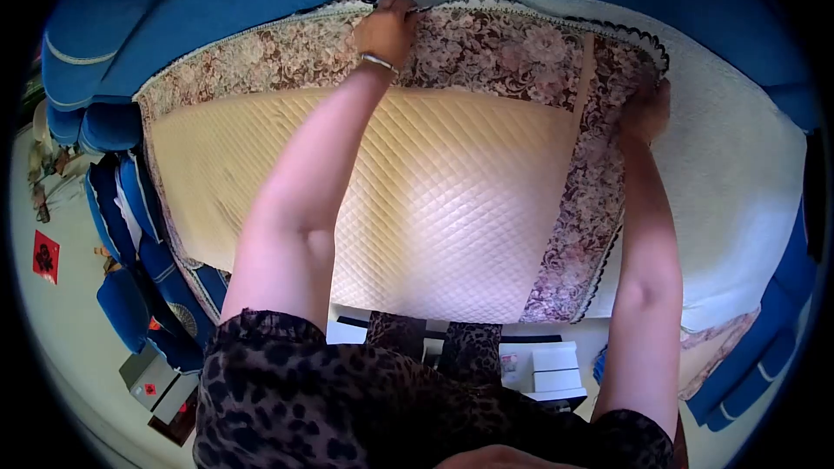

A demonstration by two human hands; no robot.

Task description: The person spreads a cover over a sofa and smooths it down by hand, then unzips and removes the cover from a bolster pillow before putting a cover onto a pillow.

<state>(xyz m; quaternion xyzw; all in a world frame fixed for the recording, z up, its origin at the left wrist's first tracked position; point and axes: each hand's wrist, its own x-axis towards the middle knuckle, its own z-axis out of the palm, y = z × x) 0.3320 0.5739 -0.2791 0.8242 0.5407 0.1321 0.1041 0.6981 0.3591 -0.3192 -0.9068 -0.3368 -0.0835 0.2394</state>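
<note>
The right hand (647, 117) is blurred and shadowed against the dark floral border of the quilted sofa cover (469, 208); its fingertips cannot be made out, so I cannot tell whether they are clamped on the cloth or only resting there. The left hand's (384, 35) fingertips are also hidden, turned away beneath the knuckles. The left arm covers part of the cream quilted panel, and the leopard-print top (287, 391) hides the floor nearest the person. Another floral-and-cream cloth (717, 352) shows only in part, below the near right corner of the white cloth (730, 156).

Both arms reach forward. The left one slants toward the middle, its hand palm down, fingers curled together and closed on the lace-trimmed far edge of the cover; a band (380, 62) circles that wrist. The right arm rises nearly straight, bent a little at the elbow, its hand at the cover's right edge, near the far right corner.

The cover lies spread over the blue sofa (261, 0), its far edge along the backrest, with the white cloth showing past its right edge.
</note>
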